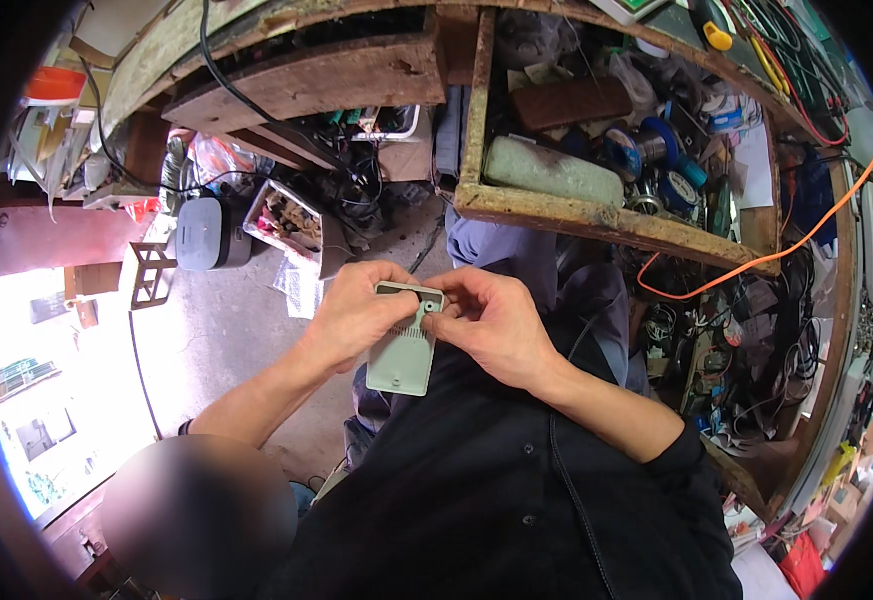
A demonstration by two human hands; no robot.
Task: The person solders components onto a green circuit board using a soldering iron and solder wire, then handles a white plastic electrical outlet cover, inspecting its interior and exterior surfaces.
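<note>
case (397,367): frame centre, hollow side up | left hand (356,310): closed around its left edge | right hand (496,328): fingertips bunched at right edge, hold unclear | tip: brace case, press gently

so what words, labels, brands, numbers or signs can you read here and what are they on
None can be read.
White sheet on the floor: marks too small.
Blue-rimmed spool in the drawer: label too blurred.
Pale casing in the left hand and right hand: no lettering visible.
</note>
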